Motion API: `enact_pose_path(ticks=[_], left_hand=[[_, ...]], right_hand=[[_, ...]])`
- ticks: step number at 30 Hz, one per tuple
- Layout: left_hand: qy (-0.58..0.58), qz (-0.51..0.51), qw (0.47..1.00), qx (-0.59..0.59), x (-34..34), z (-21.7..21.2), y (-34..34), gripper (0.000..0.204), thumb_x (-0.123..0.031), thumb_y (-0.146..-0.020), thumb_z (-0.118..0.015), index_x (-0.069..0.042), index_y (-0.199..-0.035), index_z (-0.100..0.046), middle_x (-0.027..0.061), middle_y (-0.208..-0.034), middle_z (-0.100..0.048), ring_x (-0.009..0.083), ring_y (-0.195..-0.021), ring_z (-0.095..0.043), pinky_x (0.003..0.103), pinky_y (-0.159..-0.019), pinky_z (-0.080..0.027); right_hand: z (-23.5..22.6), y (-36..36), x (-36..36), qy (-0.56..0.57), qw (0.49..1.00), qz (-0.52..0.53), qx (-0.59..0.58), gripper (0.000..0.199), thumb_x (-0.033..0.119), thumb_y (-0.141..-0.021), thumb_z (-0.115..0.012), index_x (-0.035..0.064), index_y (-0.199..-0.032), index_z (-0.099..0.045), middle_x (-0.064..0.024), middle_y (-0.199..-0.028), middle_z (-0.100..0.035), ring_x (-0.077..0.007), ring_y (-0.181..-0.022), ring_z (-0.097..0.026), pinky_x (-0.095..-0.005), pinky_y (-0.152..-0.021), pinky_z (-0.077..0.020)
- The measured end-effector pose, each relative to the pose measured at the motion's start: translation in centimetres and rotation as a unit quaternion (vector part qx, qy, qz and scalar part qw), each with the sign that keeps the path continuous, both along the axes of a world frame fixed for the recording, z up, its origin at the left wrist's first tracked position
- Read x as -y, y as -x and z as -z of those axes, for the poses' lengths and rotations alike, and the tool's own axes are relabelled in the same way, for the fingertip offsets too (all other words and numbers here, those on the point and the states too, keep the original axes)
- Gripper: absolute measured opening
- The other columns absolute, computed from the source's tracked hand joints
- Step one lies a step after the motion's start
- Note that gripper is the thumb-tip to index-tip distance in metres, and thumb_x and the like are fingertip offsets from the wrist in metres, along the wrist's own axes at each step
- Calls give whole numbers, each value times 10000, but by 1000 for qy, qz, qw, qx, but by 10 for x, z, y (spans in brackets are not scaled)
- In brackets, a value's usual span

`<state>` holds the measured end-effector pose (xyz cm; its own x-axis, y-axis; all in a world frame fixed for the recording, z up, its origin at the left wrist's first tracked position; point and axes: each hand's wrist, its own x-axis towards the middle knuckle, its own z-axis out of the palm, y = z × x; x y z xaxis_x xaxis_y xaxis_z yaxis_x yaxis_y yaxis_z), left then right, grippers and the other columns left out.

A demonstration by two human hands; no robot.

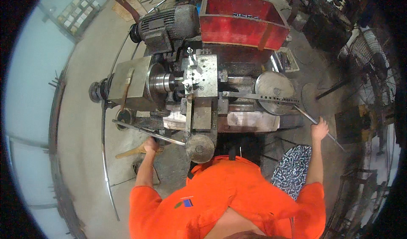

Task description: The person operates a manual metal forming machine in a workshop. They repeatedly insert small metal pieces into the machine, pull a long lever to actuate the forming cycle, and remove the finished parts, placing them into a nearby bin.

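Observation:
Before me stands a small lathe-like machine with a round metal spindle (162,83) and a steel tool block (205,76). My left hand (151,145) is closed at a slanting metal lever (167,139), whose inner end meets a round disc (200,148) close to my body. Part of those fingers is in shadow. On the other side, my right hand (319,129) is wrapped round a second metal lever (306,115). That one runs to a larger round plate (275,90), crossed by a flat bar with a row of holes (265,98).
A red bin (241,34) with a few small metal parts stands behind the machine, beside a dark electric motor (167,25). Many short shiny metal pieces (291,171) lie heaped beside my right arm. A long thin rod (107,171) slants down at the left. A fan guard (373,65) stands far right.

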<state>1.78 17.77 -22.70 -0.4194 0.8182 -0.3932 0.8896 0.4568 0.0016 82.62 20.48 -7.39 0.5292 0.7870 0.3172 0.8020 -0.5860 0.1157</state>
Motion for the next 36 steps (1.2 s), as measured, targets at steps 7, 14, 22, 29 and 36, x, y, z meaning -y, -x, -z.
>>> enact_pose_path(ticks=[7, 14, 22, 29, 36], left_hand=[[-152, -166, 918, 326, 32, 64, 23, 458, -400, -792, -615, -11, -1032, -593, 189, -781, -661, 347, -663, -649, 418, -614, -518], [-176, -167, 940, 241, 40, -55, 68, 262, -173, -786, -654, -16, -996, -632, 135, -672, -647, 196, -574, -656, 316, -484, -503], [-406, -114, 906, 42, 59, -241, 112, 263, -244, -839, -582, -88, -1043, -635, 116, -701, -636, 207, -616, -609, 350, -586, -467], [-243, -299, 915, -122, 177, -196, 161, 466, -476, -884, -454, -67, -912, -675, 187, -825, -649, 347, -785, -627, 427, -690, -471], [-260, -335, 903, -69, 153, -215, 4, 563, -545, -834, -476, -13, -875, -656, 238, -863, -631, 401, -840, -609, 477, -749, -453]], right_hand=[[3, 89, 17, -103, 982, -150, -56, 840, 186, -541, -656, 84, -1335, -403, -162, -1338, -415, -340, -1277, -343, -503, -1057, -244], [-116, 257, -79, -146, 812, -496, -270, 631, 137, -561, -653, 71, -1181, -556, -175, -1234, -496, -362, -1153, -444, -435, -975, -369], [-149, 460, -143, -41, 653, -721, -229, 398, 173, -548, -647, 63, -930, -654, -128, -1010, -586, -319, -987, -485, -388, -849, -434], [-158, 522, -153, 171, 740, -646, -68, 332, 278, -608, -636, 45, -837, -698, -158, -933, -638, -328, -957, -536, -407, -840, -418], [-156, 518, -155, 169, 737, -648, -87, 287, 239, -586, -613, 28, -763, -693, -176, -866, -652, -328, -937, -559, -382, -832, -439]])
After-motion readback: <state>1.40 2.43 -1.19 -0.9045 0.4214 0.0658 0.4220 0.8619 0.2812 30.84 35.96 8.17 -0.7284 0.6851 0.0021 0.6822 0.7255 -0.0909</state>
